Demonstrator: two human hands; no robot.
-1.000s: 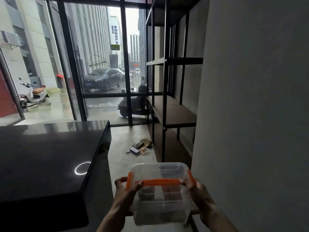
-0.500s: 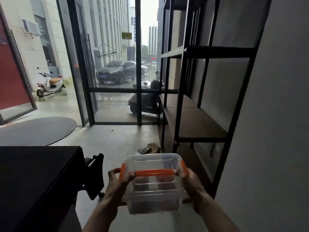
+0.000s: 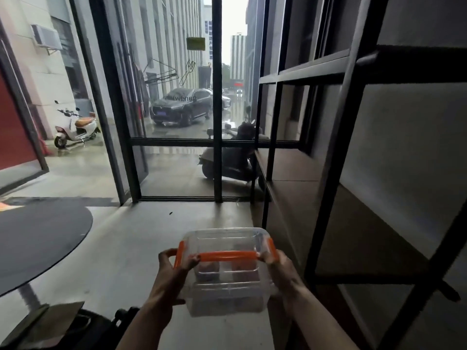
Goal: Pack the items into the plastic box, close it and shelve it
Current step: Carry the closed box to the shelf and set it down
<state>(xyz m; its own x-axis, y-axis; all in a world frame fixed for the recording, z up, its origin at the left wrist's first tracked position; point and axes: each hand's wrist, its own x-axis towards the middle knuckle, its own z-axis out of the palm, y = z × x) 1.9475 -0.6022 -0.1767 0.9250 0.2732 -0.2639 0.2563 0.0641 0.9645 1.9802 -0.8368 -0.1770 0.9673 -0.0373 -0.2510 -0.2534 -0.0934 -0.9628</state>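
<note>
Both hands, left [image 3: 171, 276] and right [image 3: 283, 271], clasp the clear, rounded, orange-latched plastic box [image 3: 225, 271].

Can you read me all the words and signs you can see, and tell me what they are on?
"Sandwi" is my best guess, seen backwards and only partly clear: lettering on the window glass, in front of the black car.
Yellow sign outside: too blurred to read.
Blue number plate on the car: too small to read.
Blue signs high on a far building: too small to read.
Plastic box, held by left hand and right hand: no words visible.
</note>
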